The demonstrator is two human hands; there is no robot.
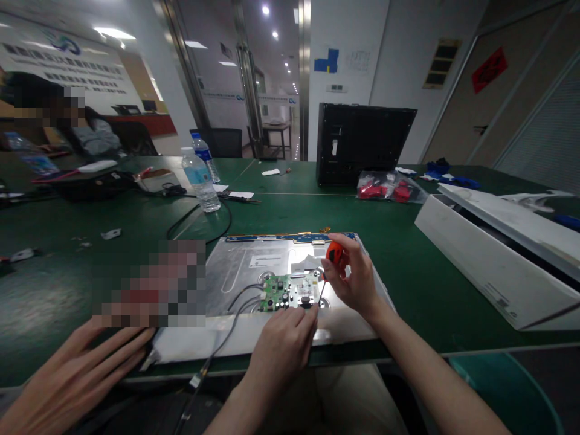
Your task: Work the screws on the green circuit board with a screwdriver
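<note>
A screwdriver with an orange and black handle (pixel 334 252) is held by my right hand (pixel 357 281), its thin shaft slanting down to the near right corner of a green circuit board (pixel 285 289). My left hand (pixel 285 338) is closed, with its fingertips at the board's near edge beside the screwdriver's tip. What those fingers pinch, if anything, is hidden. The board lies on a silver metal panel (pixel 235 266), flat on the table. Dark cables (pixel 235 326) run from the board's left side over the panel's near edge.
Another person's hand (pixel 86 368) rests at the left by a blurred-out object. Water bottles (pixel 202 181) stand behind the panel. A black monitor-like case (pixel 362 145) and a bag of red parts (pixel 385 188) are at the back. A white box (pixel 489 266) sits right on the green table (pixel 272 208).
</note>
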